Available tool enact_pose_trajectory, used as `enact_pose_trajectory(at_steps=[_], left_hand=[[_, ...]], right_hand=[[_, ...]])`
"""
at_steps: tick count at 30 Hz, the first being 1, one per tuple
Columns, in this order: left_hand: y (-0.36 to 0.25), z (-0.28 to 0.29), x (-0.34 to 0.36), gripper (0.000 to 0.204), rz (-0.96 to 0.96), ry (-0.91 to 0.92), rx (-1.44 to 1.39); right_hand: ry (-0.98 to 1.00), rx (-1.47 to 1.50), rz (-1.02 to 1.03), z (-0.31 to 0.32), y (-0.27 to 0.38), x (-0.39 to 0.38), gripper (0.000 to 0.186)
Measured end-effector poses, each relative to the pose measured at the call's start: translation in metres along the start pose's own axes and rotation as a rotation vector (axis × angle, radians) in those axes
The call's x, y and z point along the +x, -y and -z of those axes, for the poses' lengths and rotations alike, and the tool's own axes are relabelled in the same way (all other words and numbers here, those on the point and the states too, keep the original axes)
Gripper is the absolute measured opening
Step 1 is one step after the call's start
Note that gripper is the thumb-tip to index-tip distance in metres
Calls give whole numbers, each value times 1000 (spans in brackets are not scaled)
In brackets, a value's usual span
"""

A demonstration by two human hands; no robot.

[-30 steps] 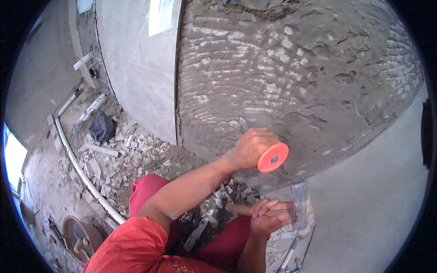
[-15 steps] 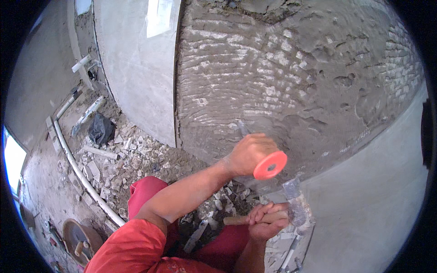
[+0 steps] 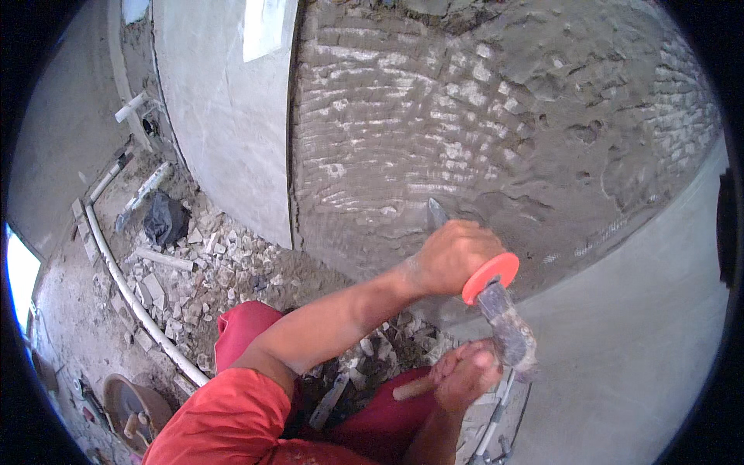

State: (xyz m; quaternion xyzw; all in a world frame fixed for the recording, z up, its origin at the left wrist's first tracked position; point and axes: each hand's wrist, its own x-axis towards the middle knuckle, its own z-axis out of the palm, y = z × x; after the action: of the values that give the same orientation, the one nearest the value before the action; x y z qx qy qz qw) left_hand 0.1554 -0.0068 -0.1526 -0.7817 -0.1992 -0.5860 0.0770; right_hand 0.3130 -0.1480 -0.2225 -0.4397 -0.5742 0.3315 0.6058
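Note:
My left hand (image 3: 459,256) is wrapped round a chisel with a round orange hand guard (image 3: 487,273). The chisel's pointed metal end (image 3: 437,211) bears on the rough grey wall (image 3: 535,232), which is scored with rows of pale chip marks. In my right hand (image 3: 466,372) is a hammer, gripped by its wooden handle (image 3: 413,387) close under the head. The worn metal hammer head (image 3: 508,329) is up against the chisel's butt at the orange guard. The chisel's shank is hidden within my left fist.
Smooth grey panels flank the rough patch, one on the left (image 3: 225,116) and one at lower right (image 3: 620,310). Broken rubble (image 3: 225,263) covers the floor beside a white pipe (image 3: 143,310). A black bag (image 3: 166,219) and a bucket (image 3: 159,404) stand farther left.
The hammer head has risen from below the orange guard to meet the chisel's butt. My left hand and the chisel sit slightly farther right in view.

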Motion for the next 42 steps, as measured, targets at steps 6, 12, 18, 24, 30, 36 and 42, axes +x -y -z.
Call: enact_pose_trajectory(at_steps=[6, 12, 18, 24, 30, 36, 42], left_hand=[[1, -7, 0, 22, -42, 29, 67], [5, -14, -1, 15, 9, -64, 76], [9, -17, 0, 15, 50, -14, 114], [7, -22, -4, 16, 19, -71, 150], [8, -13, -13, 16, 24, 8, 123], [5, -19, -4, 16, 20, 8, 158], [14, -11, -13, 16, 47, 24, 259]], right_hand=[[30, 653, 299, -4, -13, 3, 52], [95, 726, -3, 9, -17, 5, 50], [-24, 464, -56, -2, -14, 23, 54], [29, 761, 202, 6, -15, 20, 50], [64, 282, -45, 5, -27, 13, 49], [-87, 208, 40, 7, -64, 7, 49], [-51, 566, -9, -1, -6, 27, 49]])
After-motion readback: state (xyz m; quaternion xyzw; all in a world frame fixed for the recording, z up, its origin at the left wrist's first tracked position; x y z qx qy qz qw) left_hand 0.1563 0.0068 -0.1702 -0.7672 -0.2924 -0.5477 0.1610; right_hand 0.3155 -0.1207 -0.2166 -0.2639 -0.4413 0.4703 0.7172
